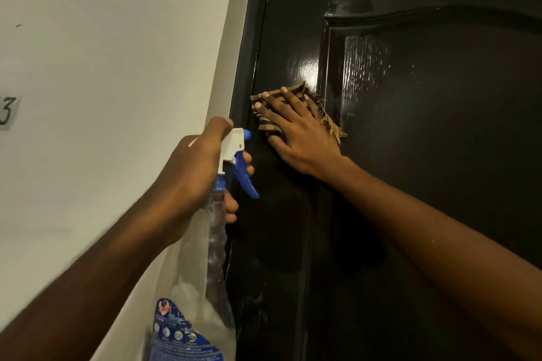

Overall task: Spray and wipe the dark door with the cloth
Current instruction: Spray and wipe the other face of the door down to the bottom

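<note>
At the left side of the dark door (425, 155), on the flat strip between the frame (249, 67) and the edge of the raised panel (440, 97), the right hand (296, 129) presses a checked cloth (330, 124) against the glossy surface. Its fingers (289, 99) are straight and spread, with the thumb out to the side.

The left hand (199, 173) grips the neck of a clear spray bottle (215, 243), fingers curled round it by the blue trigger (245, 176). The nozzle points towards the door. What is inside looks colourless, and I cannot tell its level. A blue label (179, 337) wraps the lower part.

The cloth's fringe reaches the panel edge. Bare door lies open above, below and to the right, with wet streaks shining on the panel. The pale wall (117, 67) meets the frame on the left.

In view are one bottle, one cloth, one door and two hands.
</note>
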